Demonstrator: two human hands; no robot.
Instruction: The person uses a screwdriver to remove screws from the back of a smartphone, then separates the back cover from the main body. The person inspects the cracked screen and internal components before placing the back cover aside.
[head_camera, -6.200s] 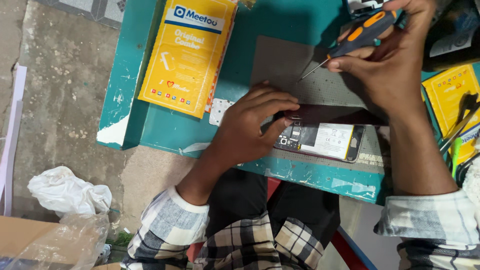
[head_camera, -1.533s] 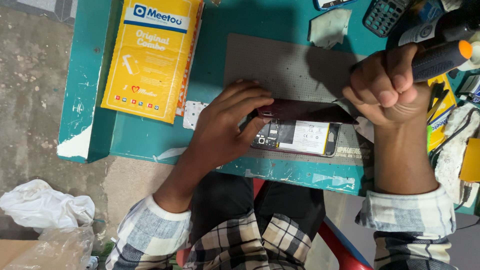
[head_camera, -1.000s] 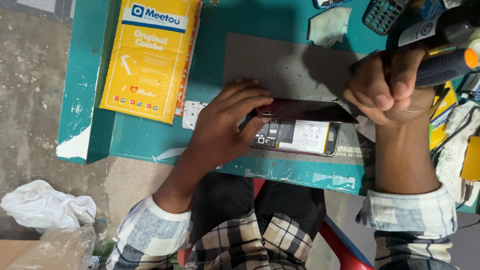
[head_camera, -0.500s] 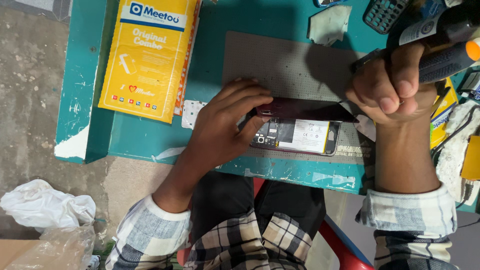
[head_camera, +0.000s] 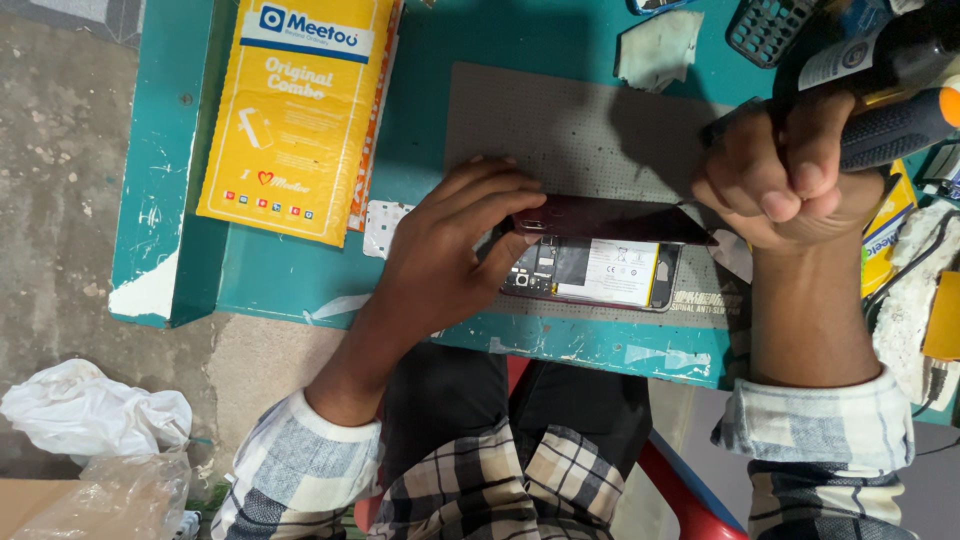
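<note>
Nearest, the opened smartphone with its white battery and circuit board exposed (head_camera: 600, 275) lies near the front edge of the teal painted tabletop (head_camera: 420, 60), on a grey rubber work mat (head_camera: 570, 130). The left hand (head_camera: 450, 250) rests on its left end, fingers (head_camera: 510, 200) curled onto the dark red back cover (head_camera: 610, 220), which stands tilted along the phone's far edge. The right hand (head_camera: 790, 175) is fisted around a black screwdriver handle with an orange end (head_camera: 900, 125). Farther left lies a yellow cardboard package (head_camera: 295, 110).

Flat yellow rectangular package (head_camera: 295, 115) on teal table's (head_camera: 440, 60) left, white battery label (head_camera: 612, 272)
</note>
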